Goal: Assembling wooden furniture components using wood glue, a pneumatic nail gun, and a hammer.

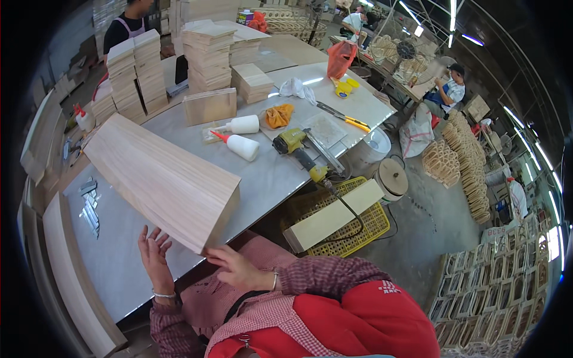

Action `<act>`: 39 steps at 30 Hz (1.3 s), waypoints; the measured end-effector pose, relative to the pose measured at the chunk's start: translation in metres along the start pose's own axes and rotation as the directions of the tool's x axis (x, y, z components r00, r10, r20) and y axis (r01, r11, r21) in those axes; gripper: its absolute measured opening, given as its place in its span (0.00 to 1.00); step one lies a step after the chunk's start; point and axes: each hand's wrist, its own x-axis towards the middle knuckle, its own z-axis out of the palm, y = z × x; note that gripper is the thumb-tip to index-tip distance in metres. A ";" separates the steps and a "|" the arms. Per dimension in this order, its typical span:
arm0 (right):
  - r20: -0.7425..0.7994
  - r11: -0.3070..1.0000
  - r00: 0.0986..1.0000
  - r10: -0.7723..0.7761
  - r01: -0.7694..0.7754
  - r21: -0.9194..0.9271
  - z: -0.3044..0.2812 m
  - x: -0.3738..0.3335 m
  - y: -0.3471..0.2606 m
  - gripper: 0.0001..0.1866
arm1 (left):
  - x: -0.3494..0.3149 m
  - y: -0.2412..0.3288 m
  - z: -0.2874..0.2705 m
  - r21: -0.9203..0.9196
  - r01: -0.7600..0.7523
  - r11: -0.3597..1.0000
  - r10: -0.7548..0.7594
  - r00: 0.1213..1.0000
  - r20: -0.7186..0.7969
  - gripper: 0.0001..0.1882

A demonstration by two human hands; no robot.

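A long, pale wooden box lies slantwise across the white-topped table, its near end at the table's front edge. My right hand has its fingers closed at the lower near corner of this box; part of the grip is hidden. Just left of that end, my left hand is raised beside the box's long side, fingers apart and holding nothing. Behind the box lie a white glue bottle with a red nozzle and another white bottle. A yellow-and-black nail gun rests to their right.
Metal nail strips lie left of the box. Tall stacks of wooden boards stand at the back. An orange cloth and a utility knife are farther right. Below the table, a yellow crate holds a board, with a hose across it.
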 end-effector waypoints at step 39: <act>-0.206 0.941 0.947 -0.247 0.184 -0.283 -0.080 0.055 -0.029 0.13 | -0.084 0.001 -0.005 0.712 -0.217 0.668 0.343 0.938 -0.036 0.28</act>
